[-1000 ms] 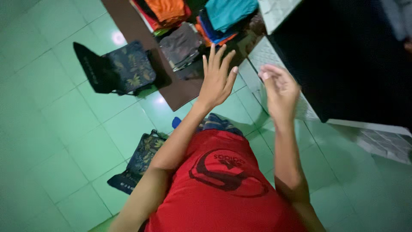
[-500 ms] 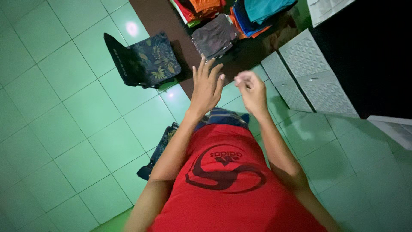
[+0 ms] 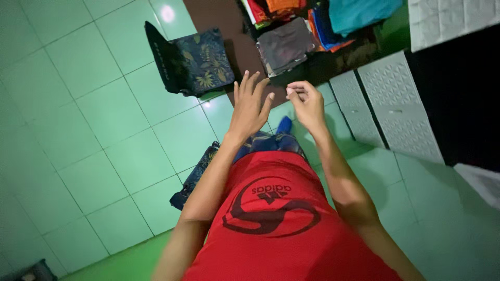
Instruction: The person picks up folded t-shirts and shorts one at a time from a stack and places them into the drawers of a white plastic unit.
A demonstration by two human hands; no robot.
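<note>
Left hand (image 3: 250,106) spread flat, grasping nothing; right hand (image 3: 307,104) pinched, contents unclear. Folded leaf-print cloth (image 3: 200,62) lies on glossy green tile floor (image 3: 94,130).

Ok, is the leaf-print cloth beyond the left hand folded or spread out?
Folded. The leaf-print cloth lies on the green floor as a compact rectangle with stacked edges; neither hand touches it.
</note>
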